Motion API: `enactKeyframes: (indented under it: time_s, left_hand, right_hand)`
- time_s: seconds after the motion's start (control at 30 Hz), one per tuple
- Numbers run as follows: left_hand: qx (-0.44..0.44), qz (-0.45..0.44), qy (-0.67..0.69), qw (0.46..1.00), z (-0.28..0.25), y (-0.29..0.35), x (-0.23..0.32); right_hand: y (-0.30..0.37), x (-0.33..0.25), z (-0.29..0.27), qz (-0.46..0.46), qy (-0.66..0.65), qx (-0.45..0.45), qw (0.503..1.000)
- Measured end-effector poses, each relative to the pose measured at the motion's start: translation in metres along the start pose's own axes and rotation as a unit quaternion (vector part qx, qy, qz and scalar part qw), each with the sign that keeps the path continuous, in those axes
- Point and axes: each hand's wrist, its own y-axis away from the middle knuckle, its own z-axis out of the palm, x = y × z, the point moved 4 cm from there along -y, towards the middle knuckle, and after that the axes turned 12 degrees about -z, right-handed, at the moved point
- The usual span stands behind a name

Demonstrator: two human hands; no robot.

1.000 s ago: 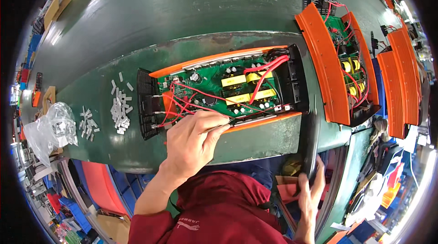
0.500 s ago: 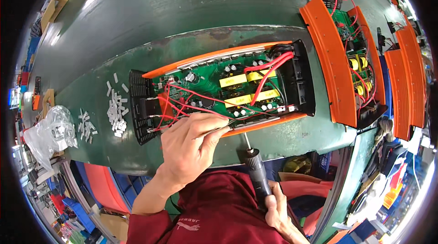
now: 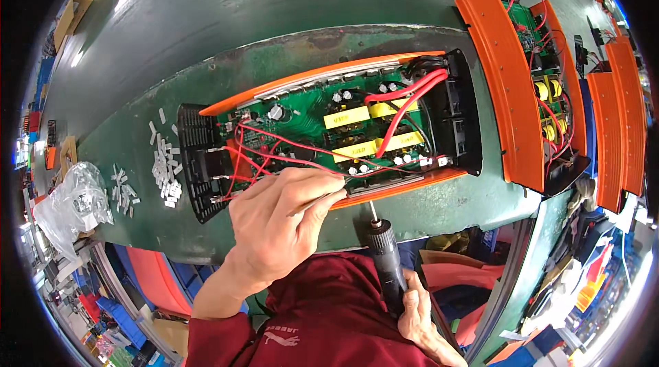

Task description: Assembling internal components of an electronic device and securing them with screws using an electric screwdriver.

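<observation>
PCB (image 3: 305, 120) in housing (image 3: 468, 116); loose pcs (image 3: 165, 169) L, bag (image 3: 79, 199) far L.

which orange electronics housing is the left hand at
The orange electronics housing lying crosswise in the middle: the left hand is at its near edge. The other housings sit farther right, lengthwise, untouched.

Green bench (image 3: 274, 13), surface scuffed. Centre: an open orange case (image 3: 312, 120) with black ends. Left: a larger pile (image 3: 165, 169) and a smaller pile (image 3: 123, 192) of small pale pieces, then a clear plastic bag (image 3: 74, 203). Right: a second orange case (image 3: 503, 92), with more orange cases (image 3: 609, 130) beyond.
</observation>
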Motion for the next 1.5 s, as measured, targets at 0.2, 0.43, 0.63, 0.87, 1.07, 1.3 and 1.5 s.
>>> enactKeyframes:
  time_s: [0.2,0.43,0.63,0.87,1.07,1.3,1.5]
  left_hand:
    - [-0.017,0.014,0.004,1.0,-0.001,0.0,-0.004]
    - [-0.02,0.02,-0.005,1.0,-0.006,0.0,-0.002]
    - [-0.013,0.003,-0.028,1.0,-0.033,0.003,0.009]
    - [-0.028,-0.016,-0.015,0.999,-0.049,0.011,0.021]
    - [-0.027,0.023,0.048,0.998,-0.018,0.001,0.026]
    - [-0.026,0.021,0.046,0.998,0.012,-0.013,0.021]
    - [-0.016,0.032,0.007,0.999,0.004,-0.003,0.009]
  right_hand:
    - [0.001,-0.002,0.001,0.069,-0.124,-0.02,0.99]
    - [-0.001,-0.005,-0.006,0.059,-0.226,-0.081,0.969]
    - [-0.009,-0.012,-0.003,0.088,-0.195,-0.051,0.975]
    - [-0.008,-0.009,-0.002,0.092,-0.21,-0.05,0.972]
    - [-0.007,-0.008,-0.001,0.091,-0.214,-0.053,0.971]
    - [-0.003,0.001,-0.002,0.078,-0.256,-0.1,0.958]
    - [-0.005,-0.001,-0.002,0.087,-0.288,-0.1,0.948]
